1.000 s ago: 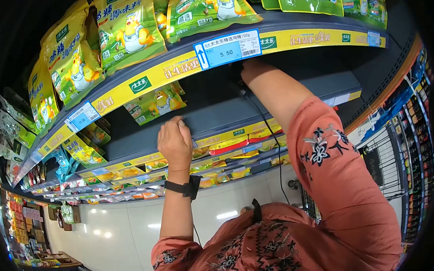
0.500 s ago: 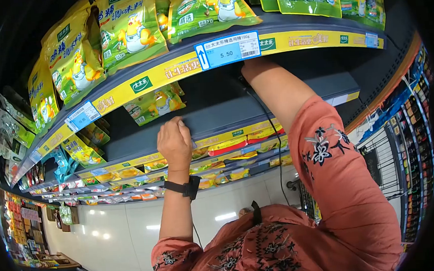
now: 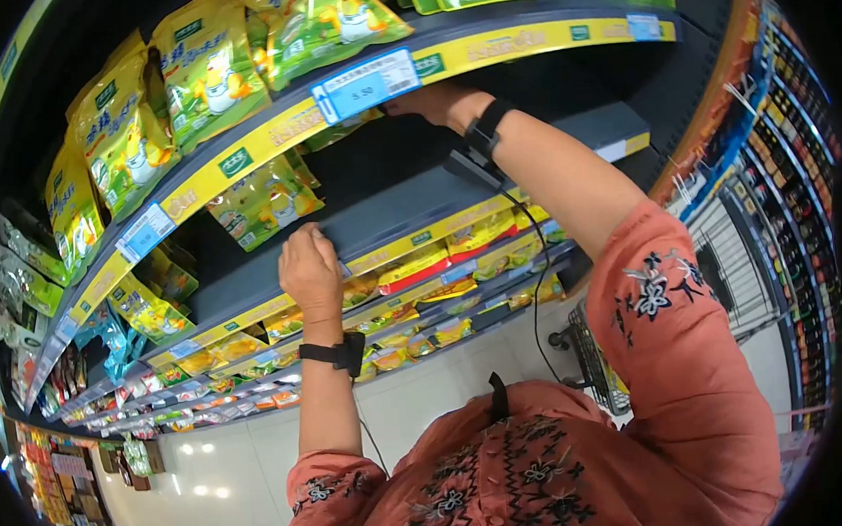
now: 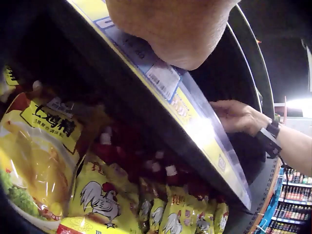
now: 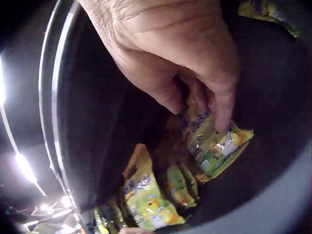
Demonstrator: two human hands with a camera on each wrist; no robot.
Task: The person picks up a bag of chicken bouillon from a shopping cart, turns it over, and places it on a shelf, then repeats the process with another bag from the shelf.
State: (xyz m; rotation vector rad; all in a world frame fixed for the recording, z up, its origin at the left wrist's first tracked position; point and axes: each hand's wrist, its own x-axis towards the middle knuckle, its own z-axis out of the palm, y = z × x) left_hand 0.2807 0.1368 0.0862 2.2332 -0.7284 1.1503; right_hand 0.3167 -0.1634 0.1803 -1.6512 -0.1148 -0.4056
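In the right wrist view my right hand (image 5: pixel 180 53) pinches the top of a small green and yellow seasoning bag (image 5: pixel 219 148) on the dark shelf. Other such bags (image 5: pixel 153 204) stand beside it. From the head view, the right hand (image 3: pixel 440 105) is partly hidden behind the upper shelf's price strip (image 3: pixel 504 44). My left hand (image 3: pixel 310 270) rests on the front edge of the shelf below, fingers loosely curled, near a hanging-forward bag (image 3: pixel 268 210). The left wrist view shows the left hand (image 4: pixel 170 29) over the shelf's label strip, holding nothing visible.
Large seasoning bags (image 3: pixel 211 68) line the upper shelf. Lower shelves hold yellow and red packets (image 3: pixel 412 266). A cable hangs from the right wrist. A wire cart (image 3: pixel 744 262) stands at the right, beside another rack of goods (image 3: pixel 807 191).
The right hand has come partly into sight and moved left under the upper shelf. The head view has shifted, so shelves appear lower and further left. The left hand stays on the shelf edge.
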